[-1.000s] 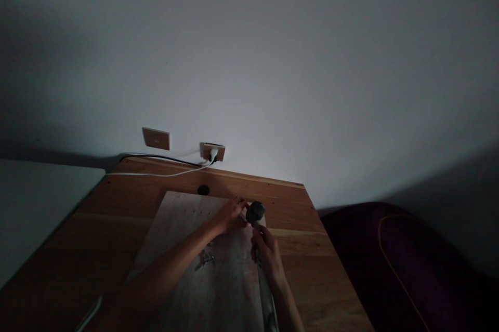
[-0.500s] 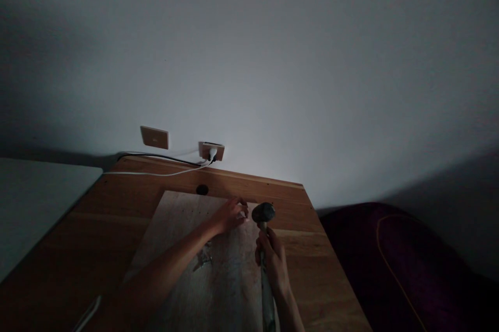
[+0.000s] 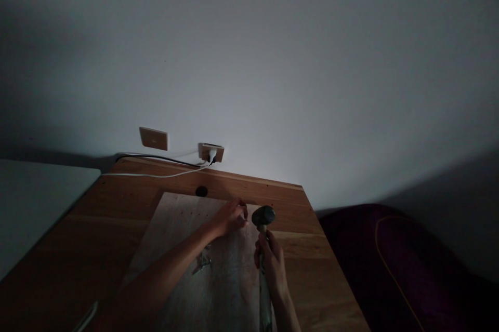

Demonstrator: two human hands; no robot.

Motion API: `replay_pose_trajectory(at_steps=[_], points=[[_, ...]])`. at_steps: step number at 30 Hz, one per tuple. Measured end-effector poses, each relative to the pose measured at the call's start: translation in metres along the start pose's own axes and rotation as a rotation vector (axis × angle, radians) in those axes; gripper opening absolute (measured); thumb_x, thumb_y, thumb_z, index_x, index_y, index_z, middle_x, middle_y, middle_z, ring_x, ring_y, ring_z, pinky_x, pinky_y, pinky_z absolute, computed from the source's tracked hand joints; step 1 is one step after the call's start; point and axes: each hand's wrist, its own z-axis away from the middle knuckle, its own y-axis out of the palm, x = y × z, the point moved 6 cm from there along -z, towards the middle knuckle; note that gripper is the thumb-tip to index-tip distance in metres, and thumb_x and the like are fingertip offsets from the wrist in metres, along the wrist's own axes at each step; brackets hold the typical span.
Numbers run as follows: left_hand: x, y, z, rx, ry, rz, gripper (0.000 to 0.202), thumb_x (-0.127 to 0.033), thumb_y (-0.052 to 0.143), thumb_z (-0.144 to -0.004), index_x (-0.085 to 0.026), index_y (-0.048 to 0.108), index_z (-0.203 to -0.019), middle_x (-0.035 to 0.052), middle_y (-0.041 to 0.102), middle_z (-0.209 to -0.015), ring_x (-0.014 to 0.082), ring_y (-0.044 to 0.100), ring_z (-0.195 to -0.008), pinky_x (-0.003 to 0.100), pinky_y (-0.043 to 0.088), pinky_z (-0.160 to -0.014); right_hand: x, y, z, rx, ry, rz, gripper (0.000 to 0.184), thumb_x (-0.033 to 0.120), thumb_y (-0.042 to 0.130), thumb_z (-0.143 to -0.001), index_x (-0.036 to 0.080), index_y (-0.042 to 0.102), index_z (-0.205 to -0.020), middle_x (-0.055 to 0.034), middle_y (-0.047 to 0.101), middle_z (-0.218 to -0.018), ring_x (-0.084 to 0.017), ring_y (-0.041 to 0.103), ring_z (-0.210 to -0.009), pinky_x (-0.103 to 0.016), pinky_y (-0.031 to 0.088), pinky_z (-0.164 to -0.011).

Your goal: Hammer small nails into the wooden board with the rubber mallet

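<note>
My right hand (image 3: pixel 272 262) is wrapped round the handle of a mallet (image 3: pixel 263 215) with a thick dark head, held above the right edge of a pale wooden board (image 3: pixel 230 280). Just left of the mallet head, my left hand (image 3: pixel 233 217) rests at the board's far right part. Its thumb and fingers are pinched together; whatever is between them is too small and dim to name. A loose cluster of small metal pieces, perhaps nails (image 3: pixel 203 261), lies on the board beside my left forearm. Several small dark marks dot the board's far side.
Under the board is a wooden table (image 3: pixel 312 259) with a round cable hole (image 3: pixel 201 191). White and black cables (image 3: pixel 156 174) run along its back to a wall socket (image 3: pixel 212 153). A dark purple padded thing (image 3: pixel 362 254) stands to the right, a pale panel (image 3: pixel 42 202) to the left.
Hardly anything differs. The view has shifted very slightly, and both hands and the mallet stay in nearly the same places, with the left fingers still pinched at the board.
</note>
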Motion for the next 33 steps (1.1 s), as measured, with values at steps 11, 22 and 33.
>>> replay_pose_trajectory(at_steps=[11,22,33], points=[[0.006,0.007,-0.004,0.005,-0.015,-0.051,0.018,-0.025,0.077,-0.082,-0.021,0.074,-0.1,0.0096,0.067,-0.123,0.0303,0.063,-0.117,0.044,0.047,-0.108,0.005,0.004,0.003,0.038,-0.002,0.02,0.056,0.074,0.073,-0.077,0.021,0.064,-0.09,0.0086,0.049,-0.058,-0.008,0.042,-0.04,-0.019,0.033,-0.036],[-0.002,-0.004,0.0,0.003,-0.025,0.022,0.02,-0.028,0.077,-0.083,-0.02,0.073,-0.1,0.0099,0.066,-0.12,0.0298,0.062,-0.116,0.041,0.049,-0.103,-0.008,-0.004,0.002,0.003,0.021,-0.014,0.06,0.078,0.076,-0.072,0.022,0.058,-0.081,0.0093,0.047,-0.056,-0.007,0.041,-0.039,-0.019,0.032,-0.037],[0.001,-0.001,-0.001,0.031,-0.023,0.017,0.013,-0.028,0.073,-0.087,-0.021,0.075,-0.098,0.01,0.065,-0.125,0.0292,0.063,-0.117,0.042,0.048,-0.106,0.006,-0.006,0.005,0.017,-0.007,0.0,0.057,0.075,0.076,-0.075,0.021,0.06,-0.081,0.0084,0.048,-0.057,-0.007,0.043,-0.04,-0.019,0.032,-0.038]])
